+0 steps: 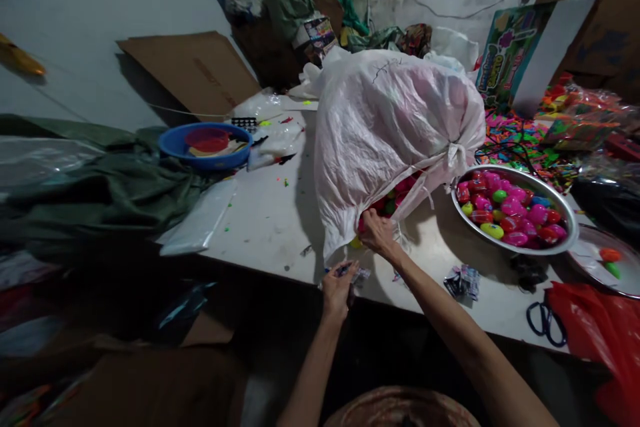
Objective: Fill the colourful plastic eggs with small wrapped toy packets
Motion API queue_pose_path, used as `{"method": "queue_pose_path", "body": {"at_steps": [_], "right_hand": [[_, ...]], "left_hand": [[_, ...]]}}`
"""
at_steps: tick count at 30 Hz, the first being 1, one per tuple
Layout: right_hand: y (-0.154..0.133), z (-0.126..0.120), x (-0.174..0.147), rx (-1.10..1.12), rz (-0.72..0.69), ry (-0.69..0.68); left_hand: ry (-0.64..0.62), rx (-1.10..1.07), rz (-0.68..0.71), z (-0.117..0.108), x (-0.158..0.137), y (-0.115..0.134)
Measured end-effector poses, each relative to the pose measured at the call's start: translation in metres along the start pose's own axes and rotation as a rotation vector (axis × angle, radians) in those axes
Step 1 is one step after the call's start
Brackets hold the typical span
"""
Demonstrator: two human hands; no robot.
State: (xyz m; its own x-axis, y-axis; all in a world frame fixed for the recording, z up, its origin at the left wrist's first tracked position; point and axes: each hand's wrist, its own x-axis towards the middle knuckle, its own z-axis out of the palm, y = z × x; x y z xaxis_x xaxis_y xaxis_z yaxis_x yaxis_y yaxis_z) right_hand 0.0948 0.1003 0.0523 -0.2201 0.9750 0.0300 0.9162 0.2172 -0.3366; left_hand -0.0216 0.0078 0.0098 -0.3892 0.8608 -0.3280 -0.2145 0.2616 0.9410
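Two bare hands meet a large, bulging white sack of thin woven plastic [390,107] standing near the front edge of a pale, flat surface [260,227]. The sack should feel soft and slack-skinned, bulky and perhaps weighty; its twisted white fabric knot [455,152] and gathered rim look the best holds. Rounded red, pink and green plastic capsules [406,187] show in its opening — probably light, hard and slippery, best taken around the middle. The right hand [377,232] is at that opening, fingers curled close together; whether they pinch fabric or a capsule, I cannot tell. The left hand [337,292], lower and nearer, pinches a small, glossy printed packet [362,273] between thumb and fingers — likely light, flexible and easily creased.
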Motion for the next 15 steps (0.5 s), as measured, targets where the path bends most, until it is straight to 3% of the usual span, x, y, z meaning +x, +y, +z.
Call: {"method": "queue_pose_path", "body": {"at_steps": [2,4,7,9,10,15], "right_hand": [[0.013,-0.008,-0.022,0.204,0.054,0.108],[0.028,-0.013,-0.049,0.580,0.099,0.140],[0.047,-0.011,-0.086,1.202,0.137,-0.107],[0.055,-0.005,-0.102,1.465,0.189,-0.231],[0.058,-0.002,-0.107,1.535,0.224,-0.226],[0.063,0.007,-0.117,1.677,0.384,0.088]], "left_hand": [[-0.005,0.036,0.036,0.003,0.000,0.001],[-0.042,0.064,0.075,0.008,-0.001,0.003],[-0.163,0.104,0.086,0.020,-0.004,0.005],[-0.232,0.109,0.038,0.030,-0.007,0.005],[-0.261,0.094,-0.004,0.035,-0.009,0.004],[-0.389,-0.038,-0.191,0.054,-0.018,-0.004]]}}
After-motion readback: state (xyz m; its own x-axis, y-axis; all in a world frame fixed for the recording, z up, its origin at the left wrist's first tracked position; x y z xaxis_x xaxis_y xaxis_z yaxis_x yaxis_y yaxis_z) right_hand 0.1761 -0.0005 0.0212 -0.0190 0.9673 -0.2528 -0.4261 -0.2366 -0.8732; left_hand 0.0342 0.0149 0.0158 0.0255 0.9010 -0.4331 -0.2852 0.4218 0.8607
